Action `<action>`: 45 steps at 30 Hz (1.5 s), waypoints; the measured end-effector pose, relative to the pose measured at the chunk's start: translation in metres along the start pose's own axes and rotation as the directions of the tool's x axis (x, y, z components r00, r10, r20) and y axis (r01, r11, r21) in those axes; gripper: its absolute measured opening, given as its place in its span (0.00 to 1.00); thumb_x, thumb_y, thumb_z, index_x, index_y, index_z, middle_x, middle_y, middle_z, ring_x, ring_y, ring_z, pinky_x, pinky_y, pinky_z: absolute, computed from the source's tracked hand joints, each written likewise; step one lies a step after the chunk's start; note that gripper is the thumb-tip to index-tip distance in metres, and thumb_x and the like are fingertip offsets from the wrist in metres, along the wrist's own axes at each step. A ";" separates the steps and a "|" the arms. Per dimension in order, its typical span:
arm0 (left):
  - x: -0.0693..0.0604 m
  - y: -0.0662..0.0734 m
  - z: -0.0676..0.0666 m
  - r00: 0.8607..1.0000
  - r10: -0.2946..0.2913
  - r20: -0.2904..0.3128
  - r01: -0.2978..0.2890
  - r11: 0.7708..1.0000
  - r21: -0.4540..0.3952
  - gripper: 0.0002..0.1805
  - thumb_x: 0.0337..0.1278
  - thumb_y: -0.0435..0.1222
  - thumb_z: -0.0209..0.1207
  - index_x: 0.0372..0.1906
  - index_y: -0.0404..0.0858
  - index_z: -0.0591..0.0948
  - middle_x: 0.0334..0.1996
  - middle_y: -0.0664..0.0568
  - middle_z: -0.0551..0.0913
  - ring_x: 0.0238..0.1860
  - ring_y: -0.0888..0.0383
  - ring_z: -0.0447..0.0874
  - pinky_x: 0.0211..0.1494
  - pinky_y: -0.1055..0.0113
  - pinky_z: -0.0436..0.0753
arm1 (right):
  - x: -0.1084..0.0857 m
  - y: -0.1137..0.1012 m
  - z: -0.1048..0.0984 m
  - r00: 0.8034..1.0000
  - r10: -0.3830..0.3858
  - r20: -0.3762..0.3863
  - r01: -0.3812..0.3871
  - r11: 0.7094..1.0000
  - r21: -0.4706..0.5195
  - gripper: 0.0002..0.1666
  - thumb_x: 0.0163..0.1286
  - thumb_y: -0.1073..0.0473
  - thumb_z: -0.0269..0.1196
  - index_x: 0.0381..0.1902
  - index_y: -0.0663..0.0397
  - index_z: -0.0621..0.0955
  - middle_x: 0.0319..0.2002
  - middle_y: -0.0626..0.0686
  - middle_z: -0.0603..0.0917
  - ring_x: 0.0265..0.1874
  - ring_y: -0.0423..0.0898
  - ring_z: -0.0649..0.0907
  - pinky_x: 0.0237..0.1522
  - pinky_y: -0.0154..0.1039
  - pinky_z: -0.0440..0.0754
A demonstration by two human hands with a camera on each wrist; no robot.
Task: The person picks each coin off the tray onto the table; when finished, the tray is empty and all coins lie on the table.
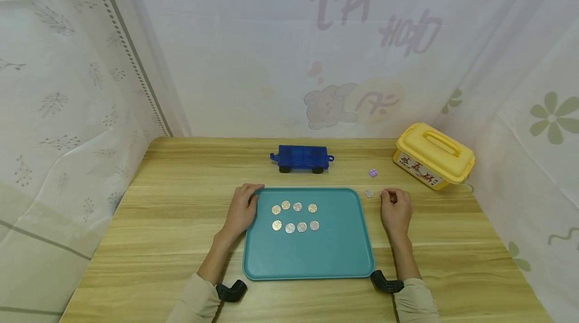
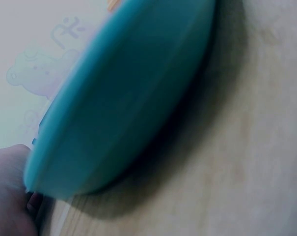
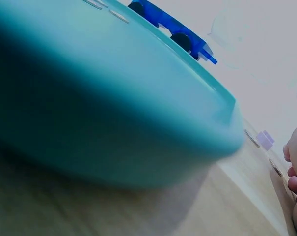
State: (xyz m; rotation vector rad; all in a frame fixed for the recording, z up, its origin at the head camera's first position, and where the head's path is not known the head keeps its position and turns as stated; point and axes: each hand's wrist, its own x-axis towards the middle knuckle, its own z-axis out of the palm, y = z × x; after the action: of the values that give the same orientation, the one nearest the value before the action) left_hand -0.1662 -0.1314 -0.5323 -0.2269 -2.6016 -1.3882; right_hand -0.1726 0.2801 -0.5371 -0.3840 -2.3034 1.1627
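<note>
A teal tray lies on the table, holding several gold and silver coins in two rough rows. My left hand holds the tray's far left corner, with its thumb side at the rim. To the right of the tray, my right hand has its fingers curled and pinches a coin at the fingertips, low at the tabletop. Those fingers hide most of that coin in the head view. Another silver coin lies between this hand and the tray.
A blue toy wagon with black wheels stands behind the tray. A small purple piece lies beyond the right hand. At the back right is a yellow lidded box with a handle. Printed curtains surround the wooden table.
</note>
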 end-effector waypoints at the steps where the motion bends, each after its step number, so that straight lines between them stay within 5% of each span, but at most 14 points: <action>1: 0.000 0.000 0.000 1.000 0.001 -0.001 -0.001 1.000 0.000 0.18 0.69 0.25 0.53 0.59 0.37 0.82 0.53 0.44 0.81 0.53 0.47 0.73 0.58 0.52 0.76 | 0.000 0.000 0.000 1.000 0.001 0.000 -0.001 1.000 0.003 0.10 0.69 0.61 0.62 0.39 0.65 0.84 0.39 0.61 0.80 0.36 0.45 0.74 0.40 0.33 0.69; 26: -0.001 0.001 0.003 1.000 0.000 -0.007 0.000 1.000 0.002 0.18 0.68 0.25 0.53 0.59 0.37 0.82 0.53 0.44 0.82 0.53 0.47 0.74 0.57 0.51 0.76 | 0.002 -0.001 -0.002 1.000 -0.007 -0.004 0.007 1.000 0.025 0.09 0.68 0.61 0.64 0.40 0.63 0.84 0.37 0.59 0.81 0.34 0.37 0.72 0.41 0.32 0.69; 40: 0.001 -0.001 0.003 1.000 0.020 -0.001 -0.020 1.000 0.002 0.18 0.69 0.26 0.52 0.59 0.37 0.81 0.53 0.44 0.81 0.53 0.47 0.74 0.57 0.51 0.76 | -0.003 -0.018 0.003 0.987 -0.150 0.061 0.140 0.980 0.138 0.08 0.67 0.63 0.66 0.41 0.64 0.83 0.38 0.58 0.81 0.38 0.36 0.73 0.38 0.22 0.71; 45: 0.001 -0.003 0.003 0.999 0.043 -0.015 -0.043 0.999 0.009 0.18 0.68 0.25 0.53 0.58 0.36 0.82 0.52 0.44 0.82 0.53 0.47 0.74 0.57 0.51 0.76 | -0.020 -0.035 0.007 0.965 -0.218 0.144 0.194 0.968 0.161 0.08 0.67 0.63 0.66 0.42 0.63 0.84 0.39 0.58 0.83 0.40 0.40 0.75 0.43 0.30 0.72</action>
State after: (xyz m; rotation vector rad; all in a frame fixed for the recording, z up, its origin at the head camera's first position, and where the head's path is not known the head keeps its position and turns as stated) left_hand -0.1685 -0.1303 -0.5359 -0.2689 -2.5747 -1.3583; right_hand -0.1607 0.2452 -0.5191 0.0059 -2.3088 1.2846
